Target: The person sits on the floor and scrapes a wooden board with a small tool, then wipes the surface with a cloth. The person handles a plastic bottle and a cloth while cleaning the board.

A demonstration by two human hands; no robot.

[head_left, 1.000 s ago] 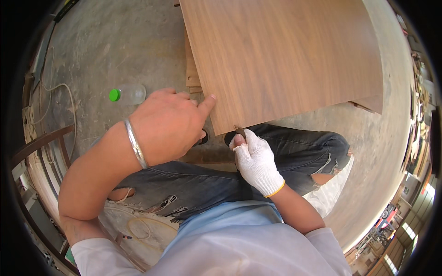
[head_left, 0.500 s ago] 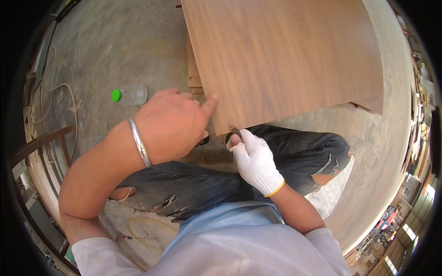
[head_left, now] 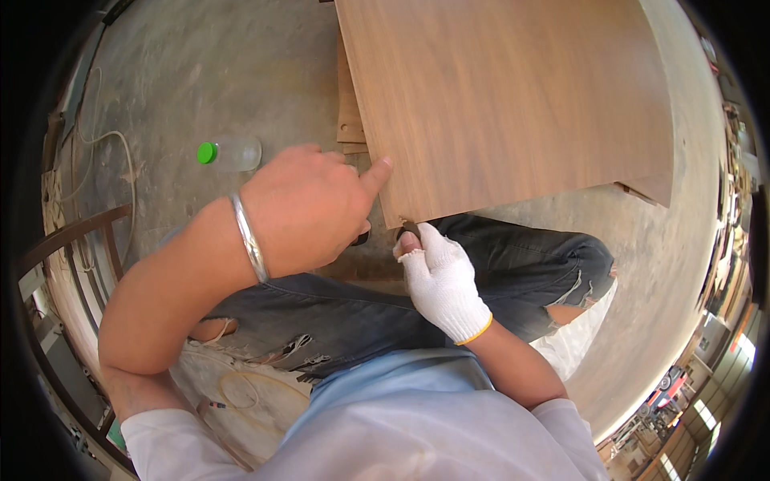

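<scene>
Head view, left hand (head_left: pixel 309 212): bare, thumb on the wood panel (head_left: pixel 513 104); cannot tell whether its fingers grip.
Right hand (head_left: pixel 437 272): gloved, fingers closed on small dark object (head_left: pixel 415 232).
Wood panel: ahead, near corner beside that object.

The panel (head_left: pixel 521 104) lies ahead of the person's legs (head_left: pixel 513 256), a board (head_left: pixel 350 112) jutting from beneath its left edge. The left hand (head_left: pixel 309 212) is at that edge, the right hand (head_left: pixel 439 276) at the near-left corner; left of the board, a bottle (head_left: pixel 238 153) lies on the floor (head_left: pixel 241 72)
</scene>
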